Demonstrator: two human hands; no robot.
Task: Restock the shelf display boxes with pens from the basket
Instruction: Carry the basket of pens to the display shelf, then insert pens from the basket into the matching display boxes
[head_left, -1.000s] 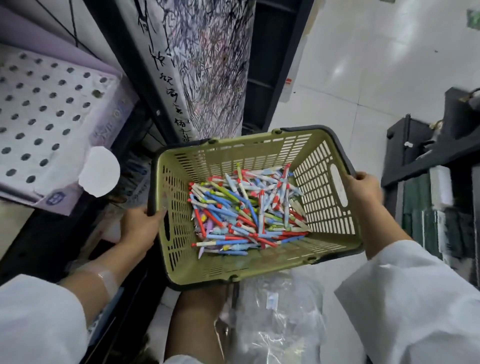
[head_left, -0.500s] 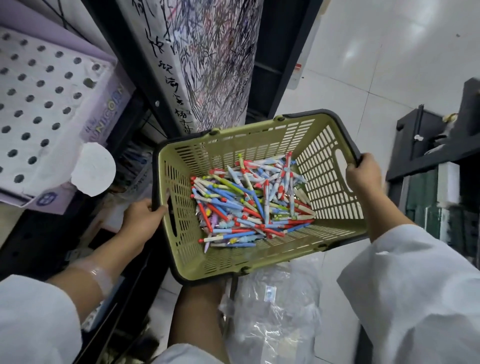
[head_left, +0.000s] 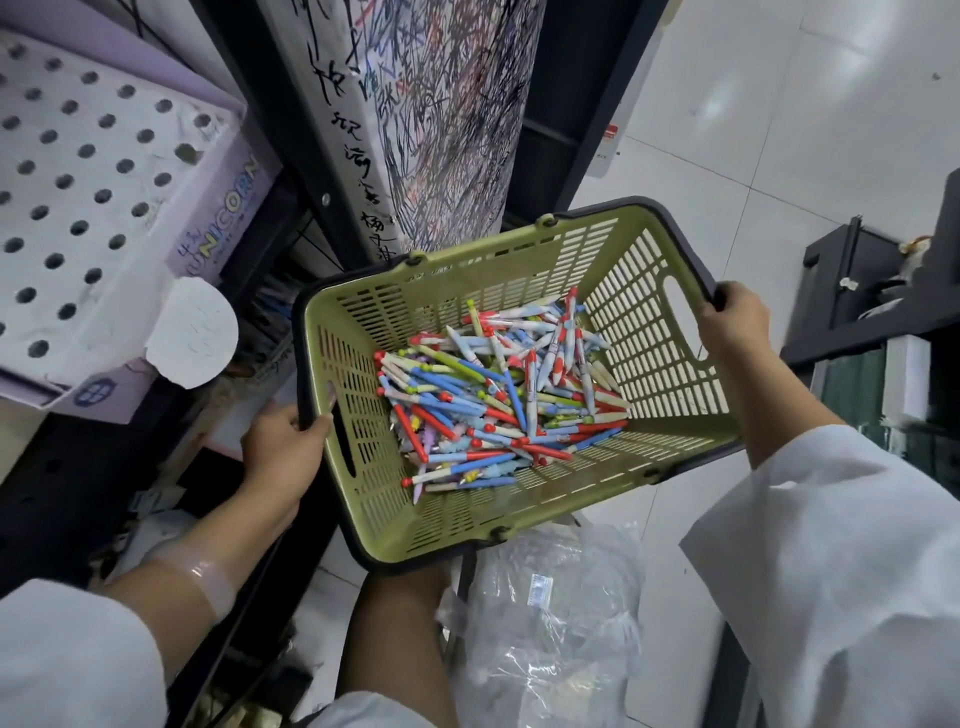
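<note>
Basket (head_left: 519, 525) of pens (head_left: 493, 395), carried at the shelf.
Left hand (head_left: 283, 447) clamped on left rim; right hand (head_left: 732, 325) clamped on right rim; pens heaped loose inside.

A scribble-covered test paper (head_left: 431, 119) hangs down the black shelf upright (head_left: 249, 130), its surface thick with pen strokes and handwritten characters. Low in the middle, a crumpled clear plastic bag (head_left: 550, 618) lies on the white tiled floor (head_left: 779, 130). At the right edge stands a dark rack (head_left: 852, 291) with green packs under it.
</note>
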